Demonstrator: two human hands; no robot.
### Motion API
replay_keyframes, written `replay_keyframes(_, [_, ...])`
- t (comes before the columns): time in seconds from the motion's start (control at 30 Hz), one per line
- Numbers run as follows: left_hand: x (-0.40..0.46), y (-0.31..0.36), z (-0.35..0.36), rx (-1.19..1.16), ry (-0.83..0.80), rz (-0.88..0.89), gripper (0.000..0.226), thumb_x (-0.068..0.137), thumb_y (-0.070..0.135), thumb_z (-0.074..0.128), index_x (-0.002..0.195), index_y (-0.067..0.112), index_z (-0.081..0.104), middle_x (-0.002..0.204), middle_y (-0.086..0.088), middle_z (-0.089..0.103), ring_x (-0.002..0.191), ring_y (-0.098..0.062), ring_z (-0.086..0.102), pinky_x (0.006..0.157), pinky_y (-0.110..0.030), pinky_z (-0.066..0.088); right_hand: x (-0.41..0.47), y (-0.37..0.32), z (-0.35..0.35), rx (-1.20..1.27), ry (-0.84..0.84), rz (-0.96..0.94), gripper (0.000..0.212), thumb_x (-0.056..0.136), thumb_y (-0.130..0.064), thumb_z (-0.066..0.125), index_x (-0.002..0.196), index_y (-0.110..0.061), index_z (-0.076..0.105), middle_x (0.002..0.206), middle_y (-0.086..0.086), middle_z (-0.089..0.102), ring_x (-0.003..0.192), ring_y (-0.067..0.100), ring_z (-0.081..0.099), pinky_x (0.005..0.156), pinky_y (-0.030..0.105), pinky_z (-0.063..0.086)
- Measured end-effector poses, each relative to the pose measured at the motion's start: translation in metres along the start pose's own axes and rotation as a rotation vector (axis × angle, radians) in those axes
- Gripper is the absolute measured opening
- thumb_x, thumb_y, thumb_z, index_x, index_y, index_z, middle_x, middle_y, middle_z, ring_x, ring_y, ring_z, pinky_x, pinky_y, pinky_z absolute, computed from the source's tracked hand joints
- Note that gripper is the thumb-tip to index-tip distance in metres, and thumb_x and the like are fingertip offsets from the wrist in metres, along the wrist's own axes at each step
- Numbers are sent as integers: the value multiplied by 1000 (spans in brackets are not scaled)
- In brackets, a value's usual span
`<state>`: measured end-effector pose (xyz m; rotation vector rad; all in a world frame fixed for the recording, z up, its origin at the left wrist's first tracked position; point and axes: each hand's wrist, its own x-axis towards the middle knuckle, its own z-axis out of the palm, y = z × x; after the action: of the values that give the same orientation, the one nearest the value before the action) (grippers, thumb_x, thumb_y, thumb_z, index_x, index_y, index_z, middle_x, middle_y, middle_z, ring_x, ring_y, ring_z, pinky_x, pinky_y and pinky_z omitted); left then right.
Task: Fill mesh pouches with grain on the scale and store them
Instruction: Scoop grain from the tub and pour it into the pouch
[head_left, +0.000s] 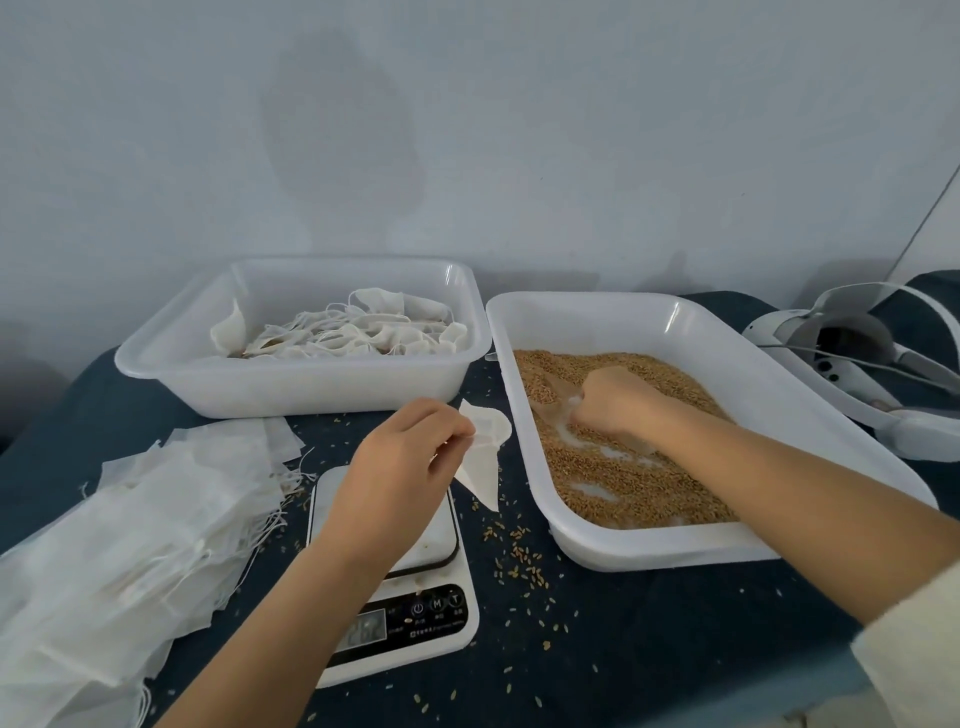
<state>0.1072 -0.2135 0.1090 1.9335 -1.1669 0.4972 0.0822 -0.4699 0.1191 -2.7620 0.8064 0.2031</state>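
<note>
The scale (395, 587) display is blurred unreadable; right hand's fingertips are buried in grain (623, 467).

Both forearms bare; cream knit sleeve (914, 649) pushed up on rt arm, no rings/watch on either hand.

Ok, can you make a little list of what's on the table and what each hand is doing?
left hand: pinches an empty mesh pouch above the scale
right hand: curled in the grain, gripping a clear scoop
grain tray: on the right, white
pouch tray: behind the scale, holds filled tied pouches
empty pouches: stacked on the left
spilled grains: scattered beside the scale
</note>
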Motion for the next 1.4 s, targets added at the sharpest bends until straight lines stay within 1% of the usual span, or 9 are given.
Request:
replay_keyframes(0.23, [8, -9, -9, 32, 7, -5, 11, 80, -3, 68, 86, 6, 70, 86, 1, 66, 72, -7, 55, 67, -19, 46, -11, 28, -8, 7, 42, -32, 31, 94, -40, 51, 76, -20, 66, 66, 0, 64, 43, 11, 45, 47, 21, 46])
replay_keyframes(0.37, [12, -9, -8, 30, -15, -36, 7, 82, 0, 67, 87, 4, 71, 95, 0, 61, 69, -10, 57, 65, -26, 49, -25, 55, -24, 24, 82, -71, 31, 92, -45, 53, 98, -19, 70, 96, 14, 71, 63, 20, 61, 71, 33, 54])
replay_keyframes(0.6, [17, -11, -9, 150, -67, 14, 3, 84, 6, 67, 85, 6, 70, 93, 1, 62, 58, -11, 51, 56, -24, 43, -46, 82, -30, 74, 12, -108, 30, 89, -42, 59, 115, -28, 66, 112, -2, 69, 83, 16, 67, 76, 34, 55])
replay_keyframes(0.8, [18, -15, -11, 152, -114, 36, 5, 86, 4, 64, 86, 6, 68, 83, 0, 63, 65, -13, 55, 59, -18, 41, -55, 87, -28, 85, -28, -127, 33, 88, -46, 58, 117, -32, 64, 99, -12, 69, 79, 14, 68, 73, 31, 54])
replay_keyframes(0.9, [18, -17, -13, 159, -136, 36, 6, 86, 3, 63, 87, 6, 67, 84, -1, 64, 65, -13, 54, 59, -19, 40, -57, 86, -29, 144, -5, -165, 28, 89, -41, 58, 116, -33, 63, 83, -2, 72, 73, 20, 68, 67, 31, 54])
replay_keyframes(1.0, [19, -20, -16, 174, -187, 41, 6, 86, 3, 62, 86, 8, 64, 85, 2, 62, 72, -12, 50, 62, -15, 34, -59, 84, -33, 151, 57, -215, 25, 89, -36, 60, 114, -34, 64, 72, -11, 69, 59, 2, 62, 55, 16, 46])
replay_keyframes(1.17, [22, -28, -32, 184, -292, 52, 9, 88, 12, 60, 81, 13, 55, 84, 3, 60, 82, -14, 48, 71, -22, 39, -63, 70, -42, 174, 105, -280, 36, 89, -34, 61, 126, -33, 57, 107, -15, 66, 92, 11, 64, 75, 20, 46])
replay_keyframes(1.27, [22, -31, -47, 209, -304, 62, 11, 87, 13, 61, 78, 13, 54, 79, 4, 57, 76, -14, 47, 69, -25, 39, -66, 57, -48, 194, 167, -341, 41, 88, -35, 62, 128, -34, 55, 94, -28, 58, 85, -10, 54, 74, 16, 38])
replay_keyframes(1.4, [21, -33, -67, 218, -288, 71, 8, 85, 8, 64, 78, 10, 62, 95, 4, 57, 70, -16, 56, 64, -25, 44, -76, 37, -60, 275, 171, -411, 42, 81, -41, 64, 122, -44, 54, 98, -32, 60, 80, -16, 57, 82, 18, 41])
